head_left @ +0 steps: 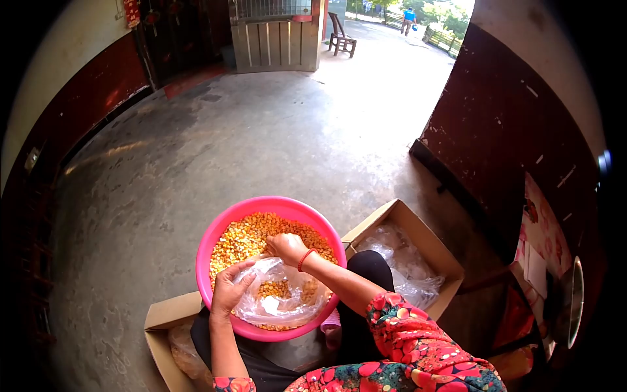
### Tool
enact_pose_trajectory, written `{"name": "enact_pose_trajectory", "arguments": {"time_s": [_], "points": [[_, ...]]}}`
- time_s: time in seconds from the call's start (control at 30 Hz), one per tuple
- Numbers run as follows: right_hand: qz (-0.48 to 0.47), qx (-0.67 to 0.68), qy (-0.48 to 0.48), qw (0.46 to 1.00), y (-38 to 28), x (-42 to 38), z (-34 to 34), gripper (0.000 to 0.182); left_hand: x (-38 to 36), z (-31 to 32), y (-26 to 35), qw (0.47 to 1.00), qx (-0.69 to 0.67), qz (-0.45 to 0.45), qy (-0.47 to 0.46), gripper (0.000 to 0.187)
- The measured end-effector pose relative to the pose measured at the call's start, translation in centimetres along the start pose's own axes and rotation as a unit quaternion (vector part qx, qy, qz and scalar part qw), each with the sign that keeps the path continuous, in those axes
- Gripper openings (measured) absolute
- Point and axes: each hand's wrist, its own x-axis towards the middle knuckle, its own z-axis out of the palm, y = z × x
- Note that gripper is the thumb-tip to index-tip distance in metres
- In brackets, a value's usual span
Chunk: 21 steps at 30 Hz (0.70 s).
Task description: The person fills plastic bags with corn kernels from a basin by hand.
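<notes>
My right hand point(287, 248) hides its own fingertips, so I can't tell whether they hold anything. The bottom edge cuts off the cardboard box point(171, 311) on my left; the distant person point(408, 20) is too small to make out clearly.

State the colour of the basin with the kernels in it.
The basin is bright pink, seen best in the head view.
</notes>
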Motion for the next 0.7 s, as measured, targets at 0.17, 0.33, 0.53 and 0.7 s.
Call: {"name": "enact_pose_trajectory", "arguments": {"time_s": [0.17,0.33,0.53,0.7], "points": [[0.086,0.480,0.056,0.871,-0.6,1.1,-2.8,0.020,0.2,0.2,-0.5,0.999,-0.002,-0.022,0.030,0.028],[0.148,0.745,-0.067,0.647,-2.1,-0.5,-5.5,0.017,0.6,-0.1,-1.2,0.987,0.092,0.065,0.113,0.029],[0.127,0.672,-0.208,0.699,-4.9,-1.4,-5.6,0.015,1.1,-0.1,-2.6,0.994,0.041,0.049,0.092,0.034],[0.094,0.578,-0.237,0.775,-5.7,-1.7,-4.5,0.017,1.1,0.0,-1.3,0.994,0.019,0.047,0.097,0.042]]}}
